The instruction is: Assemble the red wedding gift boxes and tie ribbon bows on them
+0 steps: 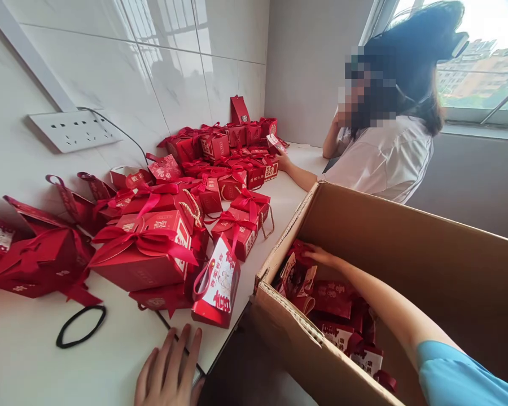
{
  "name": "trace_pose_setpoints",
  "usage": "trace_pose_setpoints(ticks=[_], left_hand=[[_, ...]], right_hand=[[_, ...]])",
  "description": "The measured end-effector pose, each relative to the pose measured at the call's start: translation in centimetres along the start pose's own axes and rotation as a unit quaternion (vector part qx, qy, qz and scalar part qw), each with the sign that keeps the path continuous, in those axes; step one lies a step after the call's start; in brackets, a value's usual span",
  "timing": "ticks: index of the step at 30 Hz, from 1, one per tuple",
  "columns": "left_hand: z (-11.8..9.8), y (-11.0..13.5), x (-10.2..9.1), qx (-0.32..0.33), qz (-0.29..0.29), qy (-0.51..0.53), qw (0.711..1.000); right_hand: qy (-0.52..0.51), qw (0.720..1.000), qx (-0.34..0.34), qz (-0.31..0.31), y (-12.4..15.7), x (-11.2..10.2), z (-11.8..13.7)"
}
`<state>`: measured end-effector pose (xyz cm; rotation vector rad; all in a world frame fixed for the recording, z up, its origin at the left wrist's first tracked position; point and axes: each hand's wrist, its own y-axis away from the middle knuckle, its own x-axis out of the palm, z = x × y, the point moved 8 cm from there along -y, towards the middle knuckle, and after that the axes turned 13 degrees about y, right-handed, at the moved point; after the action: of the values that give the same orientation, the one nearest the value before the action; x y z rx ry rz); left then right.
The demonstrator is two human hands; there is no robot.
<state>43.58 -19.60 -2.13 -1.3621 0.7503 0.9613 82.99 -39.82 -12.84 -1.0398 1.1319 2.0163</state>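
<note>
My left hand lies flat at the table's front edge, fingers apart and holding nothing. Just beyond its fingertips stands a red gift box with a white printed face and a ribbon loop. Inside the cardboard carton, my right hand grips a red gift box near the left corner, its fingertips partly hidden. Below that hand, several more red gift boxes lie in the carton, some with white printed panels. Larger red boxes with ribbon bows crowd the table beside my left hand.
Red gift boxes line the white table along the tiled wall. A black elastic loop lies at the front left. Another person sits at the far end, one hand at a gift box. A power strip is wall-mounted.
</note>
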Motion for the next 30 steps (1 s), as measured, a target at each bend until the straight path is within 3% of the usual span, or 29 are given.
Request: trace_pose_setpoints(ticks=[3,7,9,11,12,13,14,15,17,19,24,30], left_hand=[[-0.4,-0.5,0.0,0.006,0.004,0.009,1.000],[-0.6,-0.6,-0.2,0.008,-0.009,0.008,1.000],[-0.5,-0.5,-0.2,0.009,-0.018,0.005,1.000],[-0.4,-0.4,-0.1,0.006,-0.026,0.002,1.000],[-0.4,-0.3,0.0,0.004,-0.028,0.001,1.000],[-0.3,-0.2,0.0,0.002,-0.030,-0.001,1.000],[-0.2,-0.1,0.2,0.000,-0.030,-0.003,1.000],[-0.2,-0.1,0.3,-0.001,-0.030,-0.005,1.000],[-0.2,0.0,0.4,-0.001,-0.032,-0.010,0.999],[-0.2,0.1,0.5,-0.004,-0.034,-0.015,0.999],[-0.3,0.1,0.4,-0.019,-0.033,-0.017,0.999],[-0.6,-0.1,-0.3,-0.015,-0.040,-0.009,0.999]], right_hand=[[0.027,0.998,0.032,0.049,0.7,-3.4,0.7],[0.120,0.986,0.084,0.075,3.6,-10.9,2.4],[0.153,0.985,0.067,0.033,5.9,-15.0,5.2],[0.179,0.982,0.018,-0.051,8.6,-18.2,9.4],[0.191,0.975,-0.021,-0.115,10.0,-19.5,12.1],[0.221,0.949,-0.090,-0.206,11.7,-20.4,15.5],[0.237,0.925,-0.152,-0.253,13.1,-20.3,18.5],[0.250,0.910,-0.207,-0.257,14.0,-19.1,21.1],[0.289,0.891,-0.288,-0.198,14.2,-15.3,24.9],[0.303,0.893,-0.292,-0.157,13.2,-12.1,26.7],[0.277,0.918,-0.242,-0.152,10.4,-8.5,27.6],[0.161,0.944,-0.239,-0.164,10.1,-9.0,27.2]])
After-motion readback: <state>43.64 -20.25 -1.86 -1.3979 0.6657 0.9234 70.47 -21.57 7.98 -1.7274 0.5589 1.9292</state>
